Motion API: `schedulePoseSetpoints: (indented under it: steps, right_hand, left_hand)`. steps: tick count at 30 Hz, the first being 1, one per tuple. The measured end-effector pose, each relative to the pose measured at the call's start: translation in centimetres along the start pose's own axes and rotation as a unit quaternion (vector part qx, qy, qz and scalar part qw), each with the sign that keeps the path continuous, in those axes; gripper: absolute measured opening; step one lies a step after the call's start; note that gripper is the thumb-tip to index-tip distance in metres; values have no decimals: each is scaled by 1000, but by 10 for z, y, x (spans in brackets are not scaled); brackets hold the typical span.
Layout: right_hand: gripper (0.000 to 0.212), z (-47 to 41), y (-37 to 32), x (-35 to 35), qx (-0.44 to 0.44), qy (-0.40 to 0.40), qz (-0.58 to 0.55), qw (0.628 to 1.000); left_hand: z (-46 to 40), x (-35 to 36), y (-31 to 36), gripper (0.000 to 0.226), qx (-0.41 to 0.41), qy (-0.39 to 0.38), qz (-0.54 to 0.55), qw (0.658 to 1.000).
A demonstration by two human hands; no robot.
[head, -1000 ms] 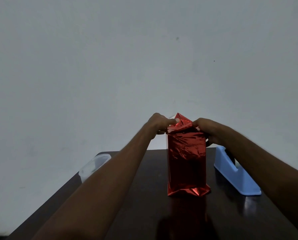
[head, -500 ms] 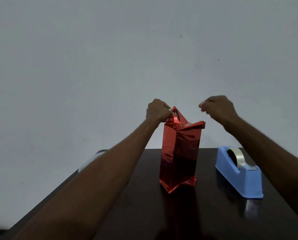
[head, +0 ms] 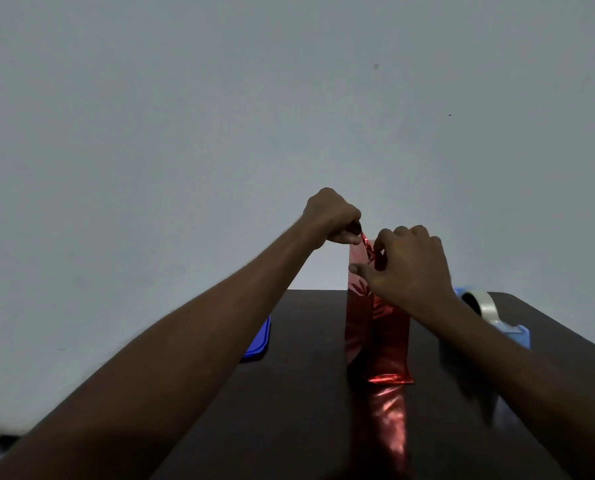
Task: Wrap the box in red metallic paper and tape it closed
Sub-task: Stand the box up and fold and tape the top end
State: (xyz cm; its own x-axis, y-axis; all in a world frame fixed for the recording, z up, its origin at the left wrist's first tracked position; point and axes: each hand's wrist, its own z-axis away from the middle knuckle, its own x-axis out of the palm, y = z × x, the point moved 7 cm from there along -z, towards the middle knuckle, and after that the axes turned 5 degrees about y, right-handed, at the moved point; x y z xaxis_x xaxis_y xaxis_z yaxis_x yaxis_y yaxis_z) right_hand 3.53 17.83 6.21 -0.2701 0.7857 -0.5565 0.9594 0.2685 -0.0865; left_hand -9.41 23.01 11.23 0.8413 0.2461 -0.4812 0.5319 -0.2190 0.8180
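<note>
Box (head: 379, 327): tall, narrow, stood upright on end on the dark table, fully covered in red metallic paper (head: 389, 344). The paper was glossy and creased, darker on the left face, brighter along the bottom fold, where a small flap spread onto the tabletop. At the top the paper rose past the box in a loose, crumpled point, not folded flat. Its red reflection ran down the polished surface in front. No tape was discernible on the wrapping.
</note>
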Motion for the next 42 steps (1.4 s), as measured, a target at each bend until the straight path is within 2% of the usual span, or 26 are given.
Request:
schedulePoseSetpoints:
  steps: [4,7,9,10,12,14,16,20,26,29,32,34,36,42]
  right_hand:
    - [21,1,17,2,-10,27,-79,996]
    - [18,-1,39,-1,17,7,-182,983]
    - [16,-2,50,2,24,-18,-232,972]
    - [15,-4,57,4,27,-29,-248,968]
    - [15,-7,65,8,23,-49,-268,962]
    - [13,-10,71,11,22,-64,-279,958]
    - [11,-12,74,13,20,-71,-290,954]
    - [19,-10,76,11,18,-59,-321,945]
    - [32,-2,74,19,48,-48,-376,924]
    - [34,-1,75,24,67,-50,-404,911]
    - [34,0,75,25,80,-50,-416,905]
    - [34,0,74,25,85,-53,-417,903]
    - [33,0,74,25,87,-53,-417,903]
    - [28,0,76,27,67,-38,-422,903]
  left_hand:
    - [6,-10,19,21,119,-40,-62,990]
    - [3,-12,22,60,183,-102,-163,964]
    - [4,-6,16,75,208,-135,-229,941]
    - [4,1,15,73,229,-139,-246,932]
    - [3,13,18,52,282,-109,-232,925]
    - [2,17,28,23,299,-71,-163,938]
    - [-2,17,37,12,294,-59,-123,946]
    - [-9,18,47,12,284,-88,-123,947]
    - [-12,6,55,14,302,-52,-88,948]
    - [-9,15,54,27,282,-139,-121,942]
    - [-4,32,46,36,279,-221,-214,910]
    - [-5,38,45,27,304,-202,-231,902]
    - [-7,38,47,22,321,-165,-206,909]
    - [-13,34,46,24,316,-138,-126,930]
